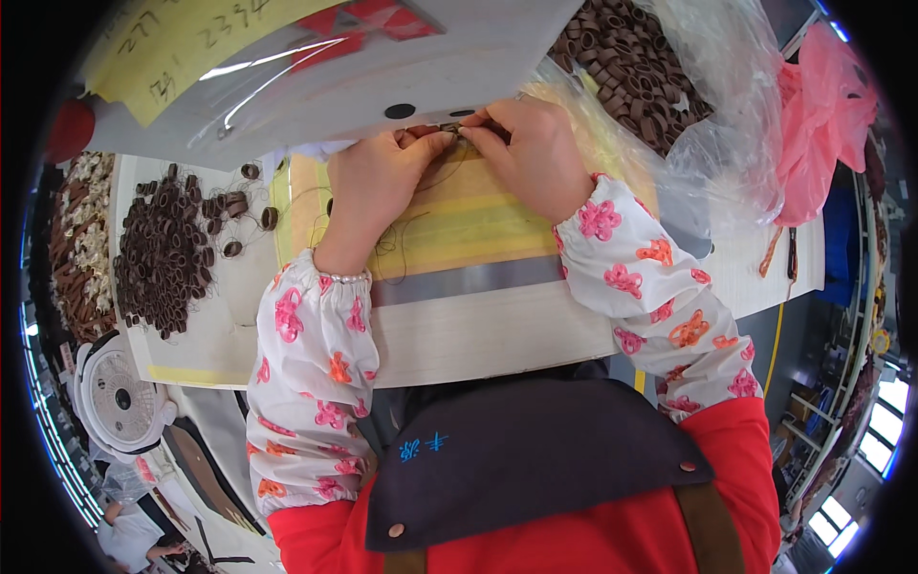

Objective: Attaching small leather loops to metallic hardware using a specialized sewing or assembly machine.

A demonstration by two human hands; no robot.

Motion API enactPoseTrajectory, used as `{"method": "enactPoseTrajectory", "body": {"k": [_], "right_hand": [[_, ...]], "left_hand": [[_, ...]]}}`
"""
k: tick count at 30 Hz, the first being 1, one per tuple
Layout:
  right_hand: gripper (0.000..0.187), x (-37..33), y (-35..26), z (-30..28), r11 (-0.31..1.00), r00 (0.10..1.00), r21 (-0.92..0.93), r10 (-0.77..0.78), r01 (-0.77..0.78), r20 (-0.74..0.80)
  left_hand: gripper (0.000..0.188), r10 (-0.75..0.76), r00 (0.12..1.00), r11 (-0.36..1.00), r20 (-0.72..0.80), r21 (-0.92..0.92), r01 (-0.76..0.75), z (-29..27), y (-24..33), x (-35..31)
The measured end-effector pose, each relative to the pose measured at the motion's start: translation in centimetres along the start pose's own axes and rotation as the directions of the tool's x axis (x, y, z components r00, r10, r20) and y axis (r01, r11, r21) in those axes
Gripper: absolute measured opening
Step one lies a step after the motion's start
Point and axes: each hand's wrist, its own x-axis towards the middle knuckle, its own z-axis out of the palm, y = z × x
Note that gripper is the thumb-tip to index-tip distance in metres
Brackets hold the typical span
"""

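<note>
One dark cloth apron (535,459), smooth, two round copper-colored studs. Two white sleeve covers (660,297), gathered fabric, pink/orange bow-like print. Left hand (373,182) and right hand (535,148): both thumb-and-finger pinches, tips nearly meeting on one small dark piece (449,126), just below the machine housing edge; too small to identify. Thin dark threads (387,239) curl by left wrist. Under hands: yellow-taped board (478,230), one flat grey strip (469,280). Left on table: one loose pile of brown loops (163,253), ring-shaped, too many to count. Beyond: one smooth grey machine housing (459,57); second heap of brown loops (631,67) beside crinkled clear plastic (732,143); one wrinkled pink bag (818,134), thin plastic.
</note>
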Motion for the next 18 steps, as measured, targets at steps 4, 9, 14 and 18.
{"method": "enactPoseTrajectory", "body": {"k": [4,9,14,18], "right_hand": [[0.010,-0.06,-0.07,0.19,1.000,1.000,-0.002,0.009,-0.009,-0.024],[0.006,-0.17,-0.29,0.22,1.000,1.000,-0.008,-0.005,0.005,-0.029],[0.005,-0.15,-0.50,0.13,1.000,0.999,-0.011,0.026,-0.026,-0.028],[0.005,-0.09,-0.42,0.03,1.000,1.000,-0.023,0.011,-0.011,-0.017]], "left_hand": [[0.031,-0.074,0.997,0.992,0.023,-0.100,0.076,-0.33,0.11,-0.11],[0.031,-0.068,0.997,0.994,0.038,-0.087,0.071,-0.62,0.66,-0.14],[0.030,-0.001,1.000,0.999,0.009,-0.039,0.002,-0.38,0.13,0.12],[0.038,-0.094,0.994,0.995,0.054,-0.028,0.095,-0.51,0.32,0.26]]}}
